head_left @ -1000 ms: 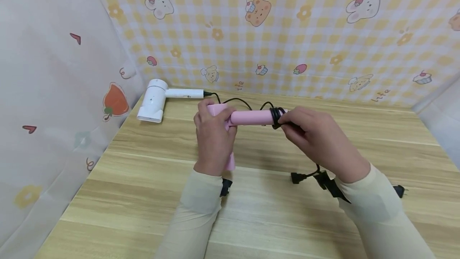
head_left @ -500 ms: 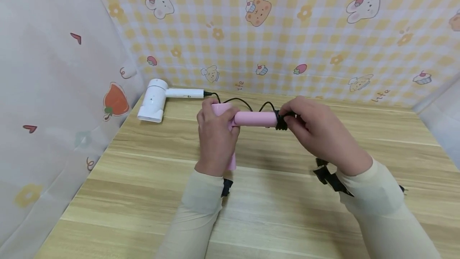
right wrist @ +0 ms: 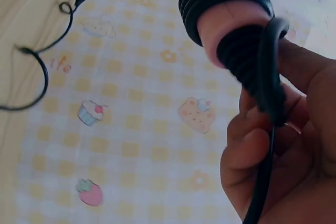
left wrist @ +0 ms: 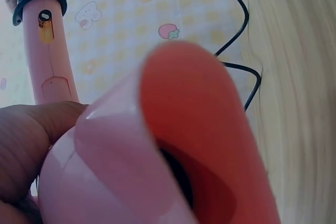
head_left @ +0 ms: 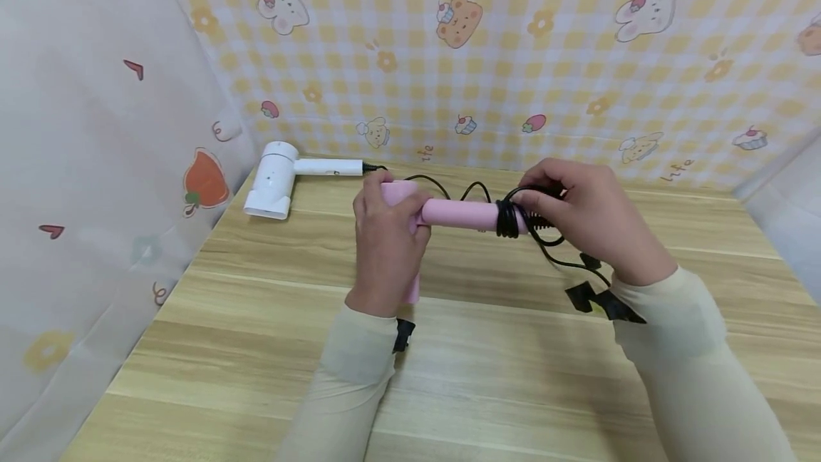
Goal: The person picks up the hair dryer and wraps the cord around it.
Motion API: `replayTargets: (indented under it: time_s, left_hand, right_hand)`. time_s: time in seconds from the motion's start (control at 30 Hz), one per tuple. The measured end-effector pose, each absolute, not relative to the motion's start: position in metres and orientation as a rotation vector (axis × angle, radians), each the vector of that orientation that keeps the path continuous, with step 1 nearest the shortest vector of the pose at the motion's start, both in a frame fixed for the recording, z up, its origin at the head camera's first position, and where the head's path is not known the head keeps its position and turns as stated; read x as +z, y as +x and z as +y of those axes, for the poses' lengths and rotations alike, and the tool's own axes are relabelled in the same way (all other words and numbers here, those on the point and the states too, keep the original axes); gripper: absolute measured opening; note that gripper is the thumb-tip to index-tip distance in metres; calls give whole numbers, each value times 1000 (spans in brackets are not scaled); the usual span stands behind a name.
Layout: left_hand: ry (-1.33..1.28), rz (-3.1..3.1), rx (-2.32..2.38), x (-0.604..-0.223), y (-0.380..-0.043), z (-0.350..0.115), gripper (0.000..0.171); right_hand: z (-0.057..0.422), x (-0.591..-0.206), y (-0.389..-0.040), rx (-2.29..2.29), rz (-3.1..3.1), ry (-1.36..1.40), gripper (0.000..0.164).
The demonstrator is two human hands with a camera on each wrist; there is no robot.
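Note:
A pink hair dryer [head_left: 458, 214] lies sideways above the table, its handle pointing right. My left hand [head_left: 388, 248] grips it around the head; the pink nozzle [left wrist: 121, 166] fills much of the left wrist view. Several turns of black cord [head_left: 507, 221] wrap the handle near its end. Thumb and fingers of my right hand [head_left: 593, 219] pinch the cord just beyond the handle end. In the right wrist view, the ribbed cord sleeve [right wrist: 239, 51] leaves the handle, and a loop of cord passes in front of it. A loose length hangs below my right hand.
A white hair dryer [head_left: 272, 180] rests at the back left of the wooden table [head_left: 487, 376], its black cord [head_left: 430, 180] trailing right behind the pink one. A patterned cloth [head_left: 410, 55] hangs along the back edge, with a white sheet [head_left: 96, 162] at the left.
My right hand has moved up and to the right, drawing cord away from the handle end. The wrapped turns now show more fully. My left hand and the pink hair dryer have shifted slightly right.

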State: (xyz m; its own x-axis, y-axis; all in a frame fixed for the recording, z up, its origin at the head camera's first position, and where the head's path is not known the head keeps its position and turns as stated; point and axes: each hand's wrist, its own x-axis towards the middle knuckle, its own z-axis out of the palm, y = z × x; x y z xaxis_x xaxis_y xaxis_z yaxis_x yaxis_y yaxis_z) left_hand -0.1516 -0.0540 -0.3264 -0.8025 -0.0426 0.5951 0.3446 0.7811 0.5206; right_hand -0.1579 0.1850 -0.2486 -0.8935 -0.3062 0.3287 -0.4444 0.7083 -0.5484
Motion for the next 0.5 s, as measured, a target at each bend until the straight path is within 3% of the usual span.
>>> replayTargets:
  time_s: [0.2,0.5]
  left_hand:
    - [-281,-2383,-848,-326,-152,-54,26]
    - [-273,-2413,-979,-325,-152,-56,32]
  right_hand:
    - [193,-255,-172,1169,-2806,558,16]
    - [197,-275,-189,1499,-2812,622,21]
